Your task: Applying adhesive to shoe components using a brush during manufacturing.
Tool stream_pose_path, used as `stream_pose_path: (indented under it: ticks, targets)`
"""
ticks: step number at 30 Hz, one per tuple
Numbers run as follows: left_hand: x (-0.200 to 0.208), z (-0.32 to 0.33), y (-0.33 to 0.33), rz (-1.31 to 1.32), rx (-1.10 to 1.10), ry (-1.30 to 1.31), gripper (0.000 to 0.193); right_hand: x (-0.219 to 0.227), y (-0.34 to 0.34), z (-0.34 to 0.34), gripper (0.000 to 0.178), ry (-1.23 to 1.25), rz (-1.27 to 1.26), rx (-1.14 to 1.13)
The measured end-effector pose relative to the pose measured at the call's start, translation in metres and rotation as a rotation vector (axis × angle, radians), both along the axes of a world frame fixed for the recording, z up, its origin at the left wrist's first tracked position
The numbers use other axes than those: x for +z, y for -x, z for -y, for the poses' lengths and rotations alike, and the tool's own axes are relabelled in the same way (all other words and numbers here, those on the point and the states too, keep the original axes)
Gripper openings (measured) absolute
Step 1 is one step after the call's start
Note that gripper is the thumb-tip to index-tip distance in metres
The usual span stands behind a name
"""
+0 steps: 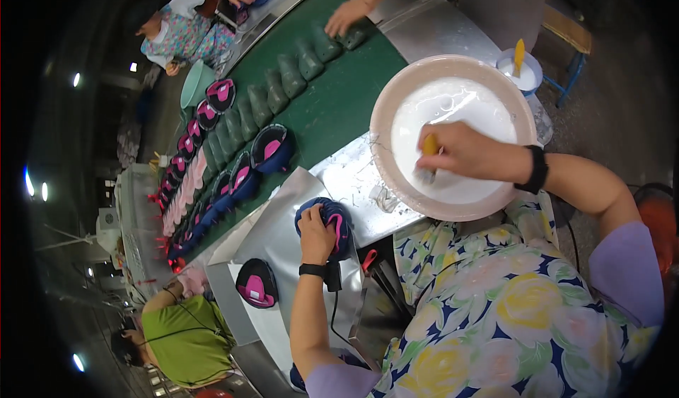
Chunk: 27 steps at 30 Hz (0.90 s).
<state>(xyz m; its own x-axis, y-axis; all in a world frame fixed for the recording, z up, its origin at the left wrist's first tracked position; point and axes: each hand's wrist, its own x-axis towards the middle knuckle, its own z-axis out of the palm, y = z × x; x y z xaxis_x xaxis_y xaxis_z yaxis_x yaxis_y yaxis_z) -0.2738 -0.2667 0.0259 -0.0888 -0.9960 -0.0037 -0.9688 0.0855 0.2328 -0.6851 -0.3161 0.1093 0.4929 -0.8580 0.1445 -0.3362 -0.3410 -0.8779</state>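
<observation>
My right hand point(463, 150) is closed around the yellow handle of a brush point(431, 145). The brush's lower end dips into white liquid point(463, 108) in a wide beige basin point(383, 108). On the sheet-metal surface to the left, my left hand point(316, 237) grips a dark blue shoe upper point(341, 223) with a pink lining; the palm side of the fingers is hidden. A black shoe upper with pink inside point(256, 283) lies just left of that hand, apart from it.
A green conveyor belt point(353, 90) carries rows of dark foot-shaped forms point(276, 92) and several shoe uppers point(271, 148). Another person's hand point(346, 18) reaches over its far end. A small tub point(532, 80) with a second yellow-handled brush stands right of the basin.
</observation>
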Motion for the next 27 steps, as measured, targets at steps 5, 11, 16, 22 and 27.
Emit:
stream_pose_path:
  ticks: [5,11,16,22,27]
  targets:
    - [0.05,0.019,-0.023,-0.268,0.06,0.06,0.048,-0.011,0.006,-0.003,0.027,0.25,-0.247,0.311]
    - [0.114,0.029,0.0,-1.049,0.019,-0.226,0.067,0.028,0.051,0.026,0.023,0.234,-0.146,-0.002]
    - [0.124,0.062,0.073,-1.246,-0.03,-0.466,0.066,0.066,0.038,0.039,0.023,0.331,0.127,-0.069]
    - [0.099,0.061,0.085,-1.116,-0.177,-0.294,0.059,0.076,0.036,0.039,0.029,0.409,0.27,-0.086]
    - [0.064,0.054,0.084,-1.001,-0.164,0.02,0.056,0.064,0.036,0.028,0.04,0.268,0.195,-0.276]
